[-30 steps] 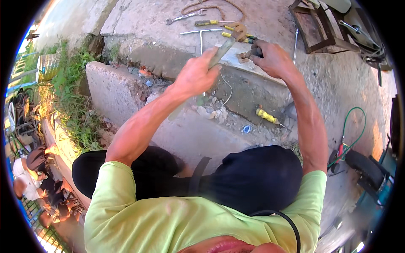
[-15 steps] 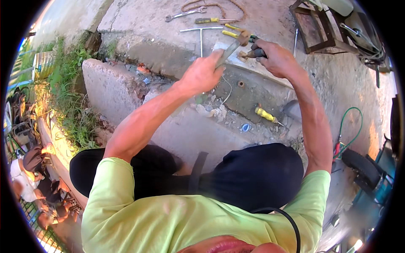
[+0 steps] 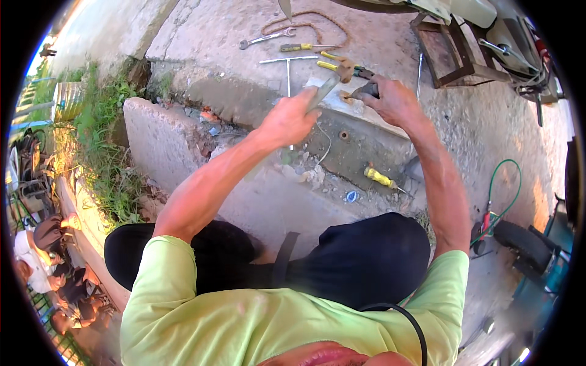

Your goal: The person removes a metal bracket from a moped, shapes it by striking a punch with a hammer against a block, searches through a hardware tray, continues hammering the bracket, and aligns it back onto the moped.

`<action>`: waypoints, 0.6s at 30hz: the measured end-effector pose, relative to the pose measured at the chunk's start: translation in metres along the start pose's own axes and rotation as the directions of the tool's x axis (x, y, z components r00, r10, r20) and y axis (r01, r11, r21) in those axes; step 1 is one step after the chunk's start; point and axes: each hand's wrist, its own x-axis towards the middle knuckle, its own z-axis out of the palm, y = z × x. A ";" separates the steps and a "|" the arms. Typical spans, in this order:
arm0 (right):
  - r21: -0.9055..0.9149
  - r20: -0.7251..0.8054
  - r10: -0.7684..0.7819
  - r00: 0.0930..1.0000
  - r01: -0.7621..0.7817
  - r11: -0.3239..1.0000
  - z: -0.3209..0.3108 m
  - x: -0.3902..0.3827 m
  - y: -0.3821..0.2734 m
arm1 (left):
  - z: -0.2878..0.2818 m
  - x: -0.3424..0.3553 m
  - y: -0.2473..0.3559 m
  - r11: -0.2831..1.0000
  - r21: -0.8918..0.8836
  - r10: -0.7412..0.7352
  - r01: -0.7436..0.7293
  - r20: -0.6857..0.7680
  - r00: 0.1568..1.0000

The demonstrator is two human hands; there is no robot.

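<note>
My left hand (image 3: 285, 119) is closed round the grey handle of a hammer (image 3: 323, 93). The rusty hammer head (image 3: 345, 70) is raised close to my right hand (image 3: 395, 102). That right hand grips a dark, roughly cylindrical part (image 3: 367, 89) whose brownish end points left, at a pale flat piece (image 3: 326, 85) on the concrete ledge. I cannot make out what kind of part it is. Just beyond the hammer head lie pliers (image 3: 329, 56) with yellow handles, partly hidden behind it. A T-handle wrench (image 3: 287, 60) lies farther left.
A combination wrench (image 3: 267, 38) and a yellow-handled screwdriver (image 3: 298, 47) lie at the far side, by a brown rope (image 3: 305, 13). Nearer is another yellow screwdriver (image 3: 379, 177). A wooden frame stand (image 3: 458, 52) is far right; a broken concrete slab (image 3: 162, 137) lies left.
The ground and tools sit slightly lower in the picture. Both hands keep their grips, and the hammer head stays close to the dark part.
</note>
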 end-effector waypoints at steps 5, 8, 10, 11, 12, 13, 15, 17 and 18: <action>0.015 -0.033 0.050 0.998 -0.049 0.999 0.000 -0.003 -0.004 | 0.019 -0.012 0.000 0.985 -0.133 0.083 -0.113 -0.212 0.974; 0.001 -0.046 0.057 0.997 -0.057 0.998 0.008 -0.001 -0.005 | 0.030 -0.004 -0.025 0.997 0.072 0.023 -0.024 0.011 1.000; 0.004 -0.062 0.062 0.996 -0.062 0.998 0.012 0.000 -0.003 | 0.024 0.001 -0.030 0.998 0.046 0.036 -0.035 -0.028 0.999; 0.010 -0.068 0.073 0.995 -0.073 0.997 0.012 -0.002 -0.003 | 0.023 -0.002 -0.026 0.999 0.017 0.046 -0.045 -0.057 0.997; 0.013 -0.083 0.082 0.993 -0.081 0.997 0.009 -0.002 -0.002 | 0.020 -0.003 -0.019 0.999 0.015 0.049 -0.049 -0.052 0.997; 0.012 -0.083 0.088 0.993 -0.088 0.996 0.009 -0.004 0.000 | 0.018 -0.005 -0.011 0.996 -0.006 0.088 -0.090 -0.111 0.990; 0.081 -0.065 0.085 0.994 -0.079 0.994 0.006 -0.006 0.000 | 0.018 -0.011 -0.007 0.992 -0.023 0.120 -0.126 -0.179 0.976; 0.062 -0.071 0.083 0.994 -0.079 0.995 0.009 -0.006 0.000 | 0.028 -0.014 -0.012 0.979 -0.078 0.166 -0.189 -0.233 0.958; 0.043 -0.076 0.083 0.994 -0.080 0.996 0.011 -0.006 0.000 | 0.030 -0.012 -0.018 0.979 -0.077 0.166 -0.189 -0.237 0.957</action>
